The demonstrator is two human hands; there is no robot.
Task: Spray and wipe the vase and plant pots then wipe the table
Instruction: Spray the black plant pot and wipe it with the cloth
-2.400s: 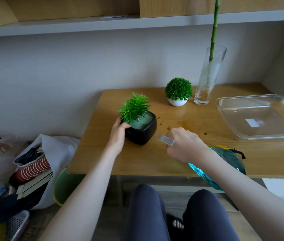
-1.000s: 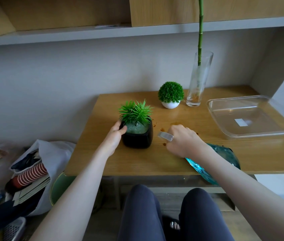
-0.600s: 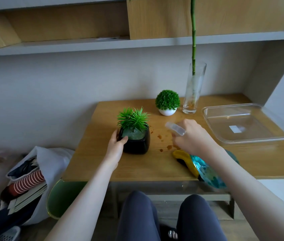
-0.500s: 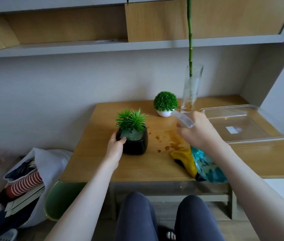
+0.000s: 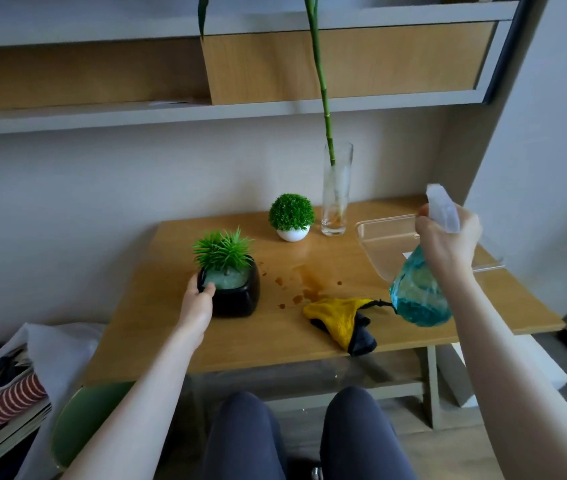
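Wooden table under wall shelves; left hand grips the black square pot by its near-left rim; right hand curled round the teal spray bottle, lifted well right of the pot; yellow cloth lies just right of the pot, beside brown spills; glass vase and white round pot behind; judgement: aim the nozzle at the pot wall, steady the pot, mist lightly.

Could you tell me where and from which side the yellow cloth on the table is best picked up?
Pinch the cloth from above at its raised yellow fold, probably best. It lies crumpled and flat on the table, so there is no edge to get under. The right hand is nearer but holds the spray bottle; the left hand grips the black pot.
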